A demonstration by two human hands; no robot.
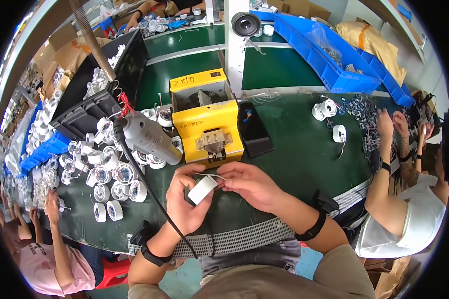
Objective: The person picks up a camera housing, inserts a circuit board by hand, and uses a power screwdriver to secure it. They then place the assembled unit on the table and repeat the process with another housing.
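Observation:
My left hand (184,202) is closed around a small white plastic housing (203,190), holding it tilted near the table's front edge. A thin white wire (212,175) runs from the housing toward my right hand (249,185). The right thumb and fingers are pinched together on the wire's end; its tip is hidden by them. Just beyond both hands stands a yellow bench machine (204,122) with a metal feed block (214,141) on its front. To its left a grey electric screwdriver (147,135) hangs from a coiled cord.
Several round white housings (123,173) with wires lie left of the machine. A black cable (139,174) crosses in front of my left forearm. A black tray (254,129) lies beside the machine. Blue bins (329,70) stand at the far right; people work on both sides.

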